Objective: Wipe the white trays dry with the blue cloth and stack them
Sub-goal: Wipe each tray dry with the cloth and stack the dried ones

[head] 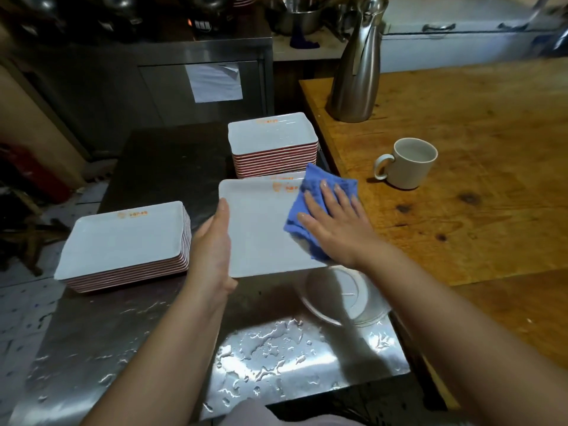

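A white tray [261, 229] is held over a wet steel counter [129, 339]. The left hand [213, 241] grips the tray's left edge, thumb on top along the rim, other fingers hidden underneath. The right hand [335, 226] lies flat with fingers straight and spread, pressing a blue cloth [310, 195] onto the right side of the tray; the cloth is bunched and overhangs the tray's right edge. An orange logo shows near the tray's far edge, partly under the cloth.

One stack of white trays [123, 244] sits on the counter to the left (red-striped edges visible). A second stack [272, 142] stands further back, just beyond the held tray. Below the tray's near right corner is a round white plate [353, 302], partly shadowed. To the right is a wooden table [476, 179] with a white mug [408, 164] and a tall steel jug [356, 72] on it.
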